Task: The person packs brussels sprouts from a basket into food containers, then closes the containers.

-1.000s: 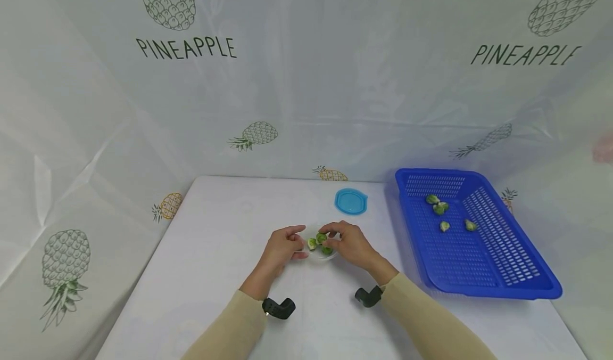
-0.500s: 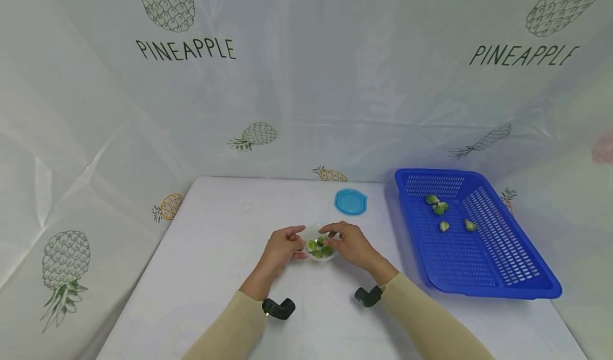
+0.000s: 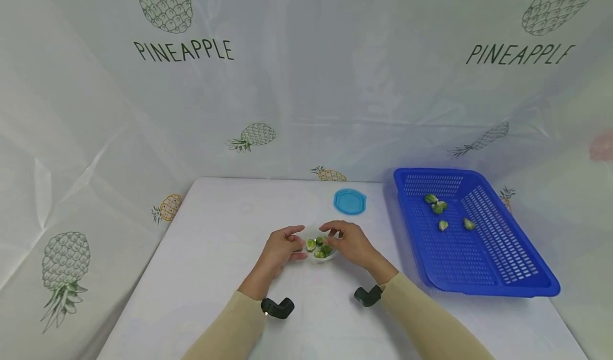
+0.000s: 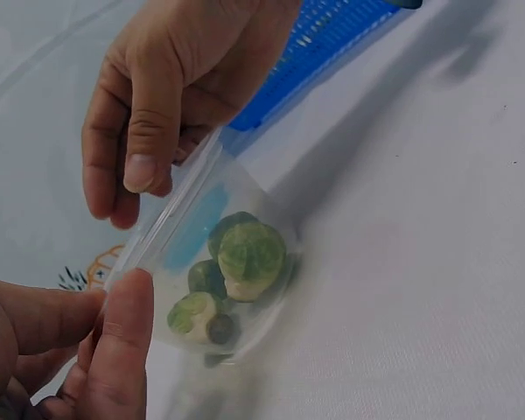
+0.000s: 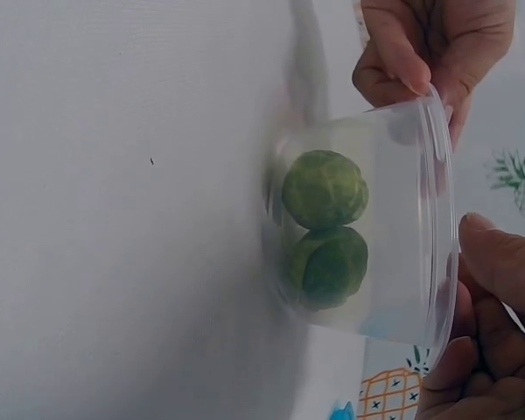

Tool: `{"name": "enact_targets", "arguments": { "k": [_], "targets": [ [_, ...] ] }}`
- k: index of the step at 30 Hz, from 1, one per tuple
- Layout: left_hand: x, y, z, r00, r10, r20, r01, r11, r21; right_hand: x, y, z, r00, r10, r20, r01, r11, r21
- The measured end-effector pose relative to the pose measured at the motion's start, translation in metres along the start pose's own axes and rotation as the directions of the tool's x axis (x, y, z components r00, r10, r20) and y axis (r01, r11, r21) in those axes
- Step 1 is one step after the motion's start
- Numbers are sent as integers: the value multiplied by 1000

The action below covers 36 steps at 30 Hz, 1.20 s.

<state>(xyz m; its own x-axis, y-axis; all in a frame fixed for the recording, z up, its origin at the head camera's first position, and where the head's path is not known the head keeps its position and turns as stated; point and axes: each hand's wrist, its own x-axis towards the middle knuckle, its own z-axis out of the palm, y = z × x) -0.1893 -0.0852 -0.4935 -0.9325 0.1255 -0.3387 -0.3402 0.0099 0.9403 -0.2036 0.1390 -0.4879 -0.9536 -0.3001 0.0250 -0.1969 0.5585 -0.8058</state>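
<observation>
A clear round plastic container [image 5: 394,289] stands upright on the white table, with several green Brussels sprouts [image 3: 311,244] inside it. At its left side my left hand [image 3: 281,247] pinches the rim between thumb and fingers, as the left wrist view shows. My right hand [image 3: 353,244] hovers at the opposite side of the rim, fingers loosely bent. In the right wrist view its thumb and fingers stand apart with nothing between them. Whether the right fingers touch the rim is hard to tell.
A blue plastic lid [image 3: 350,202] lies on the table behind the container. To the right is a large blue slotted basket [image 3: 464,264] with several more sprouts [image 3: 439,207] toward its back. A pineapple-printed white sheet [image 3: 306,83] hangs behind the table.
A Brussels sprout that my right fingers held over the container has been let go and now lies inside with the others. Both hands have stayed almost in place.
</observation>
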Motion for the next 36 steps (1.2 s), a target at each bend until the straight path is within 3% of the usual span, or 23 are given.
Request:
{"name": "enact_targets", "arguments": {
  "k": [10, 20, 30, 36],
  "targets": [
    [-1, 1, 4, 1000, 7, -19, -7, 1000, 0, -1, -2, -9, 1000, -19, -8, 19, 997, 75],
    [-2, 1, 4, 999, 6, -37, -5, 1000, 31, -14, -30, -36, 992, 40, -117, -27, 993, 111],
    [-6, 2, 3, 999, 18, -38, -17, 1000, 13, -32, -49, -88, 981, 78, -177, -41, 979, 200],
    [-3, 3, 4, 999, 16, -39, -15, 1000, 25, -45, -52, -143, 974, 94, -206, -70, 990, 120]
  ]
}}
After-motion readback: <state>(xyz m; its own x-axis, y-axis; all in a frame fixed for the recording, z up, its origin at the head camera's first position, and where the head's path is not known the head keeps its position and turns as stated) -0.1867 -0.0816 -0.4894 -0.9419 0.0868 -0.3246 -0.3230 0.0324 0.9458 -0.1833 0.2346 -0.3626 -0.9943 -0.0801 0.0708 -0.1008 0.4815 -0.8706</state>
